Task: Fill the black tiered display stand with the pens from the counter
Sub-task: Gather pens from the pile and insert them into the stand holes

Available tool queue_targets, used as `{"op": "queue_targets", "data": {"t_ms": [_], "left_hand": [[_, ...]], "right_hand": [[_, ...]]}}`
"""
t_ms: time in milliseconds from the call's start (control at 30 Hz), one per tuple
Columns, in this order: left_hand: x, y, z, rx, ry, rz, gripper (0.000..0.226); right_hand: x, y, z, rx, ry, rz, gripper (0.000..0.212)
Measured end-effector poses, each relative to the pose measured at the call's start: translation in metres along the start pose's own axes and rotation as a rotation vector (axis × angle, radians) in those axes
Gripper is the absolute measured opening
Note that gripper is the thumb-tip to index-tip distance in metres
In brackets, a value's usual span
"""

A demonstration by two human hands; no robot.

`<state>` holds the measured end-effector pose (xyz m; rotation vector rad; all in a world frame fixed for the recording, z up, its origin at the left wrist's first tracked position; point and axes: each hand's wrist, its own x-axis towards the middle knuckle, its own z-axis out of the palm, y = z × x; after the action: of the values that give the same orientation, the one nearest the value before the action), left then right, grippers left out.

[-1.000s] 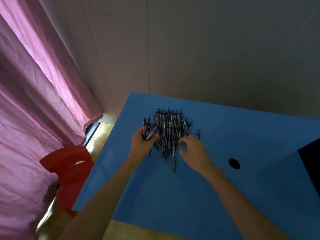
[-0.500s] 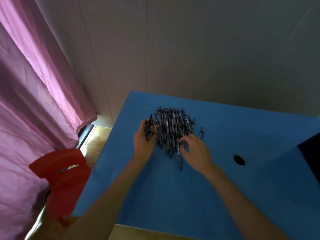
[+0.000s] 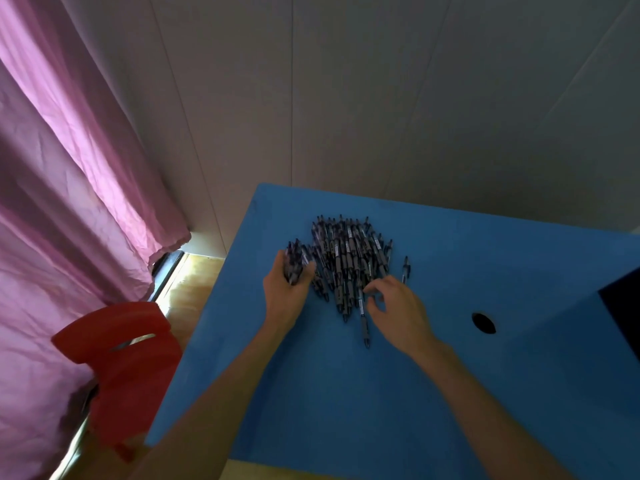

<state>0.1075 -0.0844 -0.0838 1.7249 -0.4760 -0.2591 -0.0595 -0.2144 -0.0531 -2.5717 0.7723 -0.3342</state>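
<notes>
A heap of dark pens (image 3: 349,258) lies on the blue counter (image 3: 346,393), towards its far left. My left hand (image 3: 287,289) grips a small bundle of pens (image 3: 294,263) at the heap's left edge. My right hand (image 3: 398,311) hovers over the heap's near right side, fingers loosely spread and curved, touching the pens and holding none. One pen (image 3: 406,268) lies apart on the right. A black shape (image 3: 623,306) at the right edge may be the display stand; most of it is cut off.
A round cable hole (image 3: 483,322) sits in the counter right of my right hand. A red plastic chair (image 3: 121,368) stands left of the counter, with a pink curtain (image 3: 62,202) behind it. A grey wall backs the counter.
My left hand has gathered its pens into a tighter upright bundle. My right hand has lifted its fingers a little off the heap. The camera has tilted slightly.
</notes>
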Motion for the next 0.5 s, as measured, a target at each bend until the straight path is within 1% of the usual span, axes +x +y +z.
{"op": "queue_targets", "data": {"t_ms": [67, 100, 167, 300, 400, 500], "left_hand": [[-0.002, -0.002, 0.000, 0.007, -0.008, -0.055, 0.047], [0.000, -0.002, 0.000, 0.008, -0.019, -0.072, 0.051], [0.004, -0.002, 0.001, 0.021, -0.045, -0.097, 0.051], [0.013, 0.008, -0.002, 0.062, -0.080, -0.179, 0.041], [0.016, 0.027, -0.002, 0.128, -0.153, -0.137, 0.042], [0.015, 0.064, 0.006, 0.200, -0.248, -0.048, 0.046]], "right_hand": [[-0.001, 0.001, 0.001, 0.002, -0.006, 0.010, 0.018], [-0.001, 0.002, 0.001, -0.004, -0.012, 0.012, 0.018], [-0.001, 0.001, 0.000, -0.008, -0.022, 0.010, 0.019], [-0.001, -0.004, -0.010, 0.002, -0.038, 0.010, 0.019], [-0.004, -0.005, -0.025, 0.052, -0.042, 0.041, 0.019], [-0.009, -0.003, -0.043, 0.164, -0.011, 0.128, 0.015]]}}
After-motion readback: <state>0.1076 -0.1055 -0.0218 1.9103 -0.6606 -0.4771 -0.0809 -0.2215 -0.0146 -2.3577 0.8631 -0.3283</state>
